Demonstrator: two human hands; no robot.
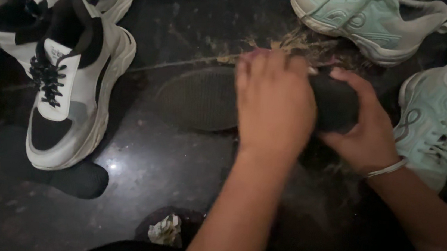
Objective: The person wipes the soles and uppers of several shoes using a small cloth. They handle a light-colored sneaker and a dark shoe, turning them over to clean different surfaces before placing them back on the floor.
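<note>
- A dark shoe (209, 99) lies sole-up on the black floor (164, 174), its heel end pinned under both hands
- Left hand (274, 106) presses flat on it, fingers loosely curled; right hand (362, 130) cups the heel
- Risk: sawdust-like grit (291, 42) just beyond the fingers could smear onto the mint sneakers (370, 19) nearby

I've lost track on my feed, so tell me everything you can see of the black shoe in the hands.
The black shoe lies sole-up on the dark floor, its ribbed, rubbery-looking tread facing the camera, toe pointing left. The left hand presses on its middle; the right hand grips its heel end. Tan dust lies behind it. Its upper is hidden.
</note>
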